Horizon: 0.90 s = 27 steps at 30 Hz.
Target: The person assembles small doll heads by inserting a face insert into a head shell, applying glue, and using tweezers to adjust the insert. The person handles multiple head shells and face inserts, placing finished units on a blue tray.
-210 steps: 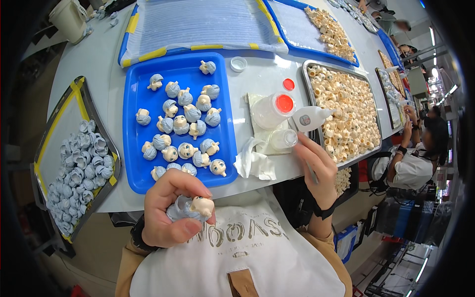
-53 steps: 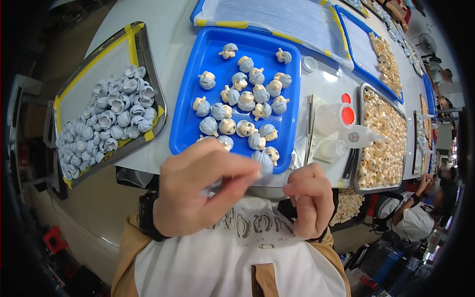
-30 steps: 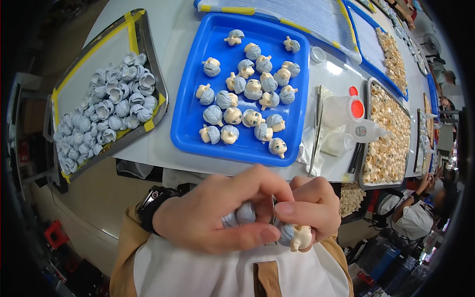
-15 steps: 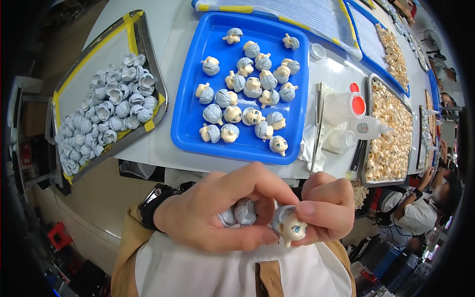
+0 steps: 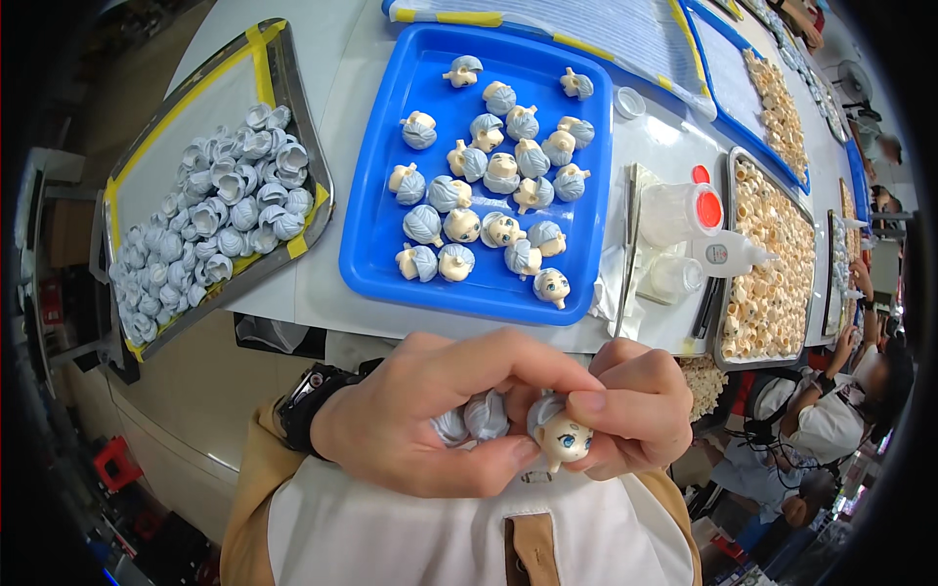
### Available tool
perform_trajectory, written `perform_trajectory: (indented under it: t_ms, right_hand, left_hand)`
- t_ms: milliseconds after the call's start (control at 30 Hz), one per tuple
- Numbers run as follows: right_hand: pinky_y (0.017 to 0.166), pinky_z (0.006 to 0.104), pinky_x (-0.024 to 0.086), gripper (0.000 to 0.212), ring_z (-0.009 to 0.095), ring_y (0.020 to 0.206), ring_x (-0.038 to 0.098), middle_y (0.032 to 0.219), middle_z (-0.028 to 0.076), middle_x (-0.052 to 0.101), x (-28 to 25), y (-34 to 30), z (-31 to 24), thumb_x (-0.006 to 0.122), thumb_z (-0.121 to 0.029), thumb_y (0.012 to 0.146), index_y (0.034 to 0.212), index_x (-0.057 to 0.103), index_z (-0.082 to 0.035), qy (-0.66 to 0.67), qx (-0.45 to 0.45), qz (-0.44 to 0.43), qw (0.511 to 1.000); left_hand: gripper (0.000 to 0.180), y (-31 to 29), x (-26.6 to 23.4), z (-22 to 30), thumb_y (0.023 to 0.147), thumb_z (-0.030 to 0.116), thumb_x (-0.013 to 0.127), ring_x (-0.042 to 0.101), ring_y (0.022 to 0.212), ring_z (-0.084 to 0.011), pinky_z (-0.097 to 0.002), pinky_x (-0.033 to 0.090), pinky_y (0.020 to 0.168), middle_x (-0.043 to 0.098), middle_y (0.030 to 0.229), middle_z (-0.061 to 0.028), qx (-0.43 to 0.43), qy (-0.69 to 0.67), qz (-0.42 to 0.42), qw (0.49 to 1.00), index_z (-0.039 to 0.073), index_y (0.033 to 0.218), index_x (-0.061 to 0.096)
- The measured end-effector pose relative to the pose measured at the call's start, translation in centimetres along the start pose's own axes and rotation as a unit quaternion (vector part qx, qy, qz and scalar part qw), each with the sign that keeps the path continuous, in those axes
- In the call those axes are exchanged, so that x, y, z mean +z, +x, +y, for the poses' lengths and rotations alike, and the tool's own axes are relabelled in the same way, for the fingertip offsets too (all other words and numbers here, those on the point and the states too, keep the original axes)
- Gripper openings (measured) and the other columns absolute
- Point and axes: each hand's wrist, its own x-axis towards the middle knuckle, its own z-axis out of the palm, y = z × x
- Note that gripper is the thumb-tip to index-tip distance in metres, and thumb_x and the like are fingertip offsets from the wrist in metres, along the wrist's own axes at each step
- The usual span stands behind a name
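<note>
A small doll head (image 5: pixel 565 439) with a painted blue-eyed face and a pale blue-grey hair piece is pinched between both hands, just in front of my apron. My right hand (image 5: pixel 640 405) grips its face side with thumb and fingers. My left hand (image 5: pixel 430 415) curls round its hair side, fingertips pressed against it. Cupped in my left palm are loose hair pieces (image 5: pixel 486 417), partly hidden by the fingers. Beyond my hands a blue tray (image 5: pixel 366 234) holds several doll heads with hair (image 5: pixel 501 174), spaced apart and turned various ways.
At left, a taped metal tray (image 5: pixel 147 161) carries a heap of hair pieces (image 5: pixel 230 186). Right of the blue tray stand a red-capped jar (image 5: pixel 669 213), a squeeze bottle (image 5: pixel 725 254) and tweezers (image 5: pixel 628 254). A metal tray of bare face pieces (image 5: pixel 772 264) lies further right; co-workers sit beyond.
The doll head has shifted slightly left and turned, so both painted eyes now show. Both hands stay closed around it, the right one moving a little left.
</note>
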Motion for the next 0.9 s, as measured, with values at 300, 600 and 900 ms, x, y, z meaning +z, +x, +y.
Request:
perform_trajectory:
  t_ms: [300, 600, 900]
  right_hand:
    - [0.036, 0.0243, 0.030, 0.040, 0.012, 0.043, 0.045, 0.059, 0.002, 0.049, -0.17, 0.03, -0.12, 0.077, -0.022, 0.067, 0.097, 0.066, 0.001, -0.019, 0.027, -0.026, 0.999]
    - [0.041, 0.0248, 0.036, 0.039, 0.012, 0.048, 0.047, 0.062, 0.002, 0.053, -0.24, 0.09, -0.43, 0.078, -0.024, 0.067, 0.097, 0.066, -0.002, -0.003, 0.065, -0.004, 0.998]
    - [0.040, 0.0241, 0.035, 0.037, 0.012, 0.047, 0.046, 0.067, 0.002, 0.052, -0.38, 0.00, -0.21, 0.077, -0.024, 0.069, 0.096, 0.066, -0.002, -0.009, 0.037, -0.020, 0.999]
  left_hand:
    - [0.031, -0.16, 0.33, -0.01, 0.072, 0.004, 0.058, 0.060, 0.067, -0.0077, -0.0210, 0.046, 0.055, 0.065, 0.078, -0.0081, -0.008, 0.025, 0.049, 0.998, -0.004, 0.101, 0.052]
    - [0.035, -0.18, 0.32, -0.18, 0.071, -0.001, 0.058, 0.060, 0.066, -0.0104, -0.0236, 0.048, 0.059, 0.062, 0.078, -0.0079, 0.002, 0.056, 0.047, 0.997, -0.004, 0.105, 0.054]
    - [0.035, -0.03, 0.24, 0.08, 0.070, -0.002, 0.058, 0.059, 0.062, -0.0106, -0.0221, 0.048, 0.056, 0.062, 0.078, -0.0072, 0.017, 0.064, 0.041, 0.997, -0.004, 0.105, 0.054]
